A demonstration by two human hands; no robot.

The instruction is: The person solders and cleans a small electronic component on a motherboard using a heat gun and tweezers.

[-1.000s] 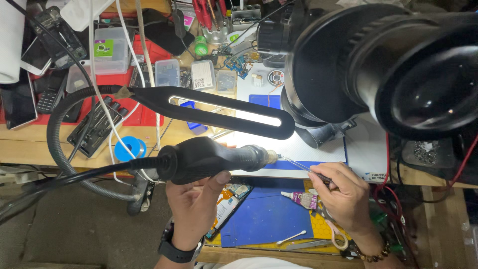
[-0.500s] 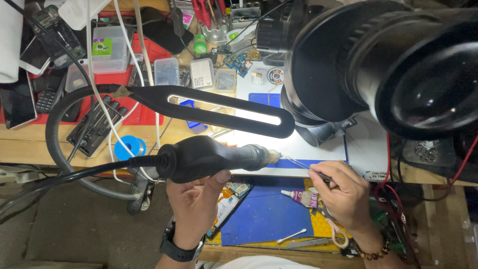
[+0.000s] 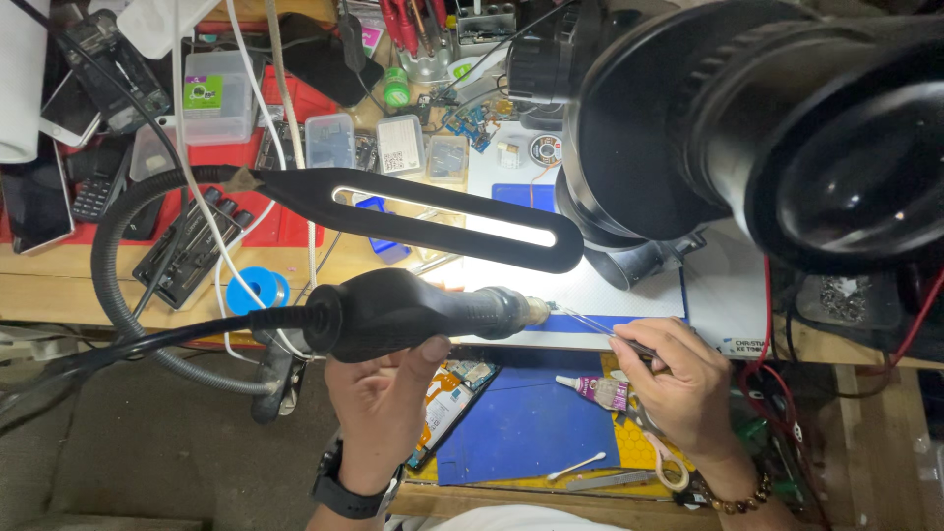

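Here, 2 hands: left hand (image 3: 379, 398) grips 1 black matte hot-air handle w/ metal nozzle (image 3: 413, 313); right hand (image 3: 678, 379) pinches 1 pr thin steel tweezers (image 3: 600, 330), tips at nozzle above wooden bench (image 3: 59, 285). 1 white cotton swab (image 3: 576, 466) on blue mat (image 3: 526, 428).

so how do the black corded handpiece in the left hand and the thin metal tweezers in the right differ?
The black corded handpiece is thick and bulbous; the thin metal tweezers are slim and bright. The left hand wraps the handpiece from below, while the right hand pinches the tweezers at their rear end. The handpiece trails a cable to the left; the tweezers have none. Both tips point toward the same lit spot under the microscope.
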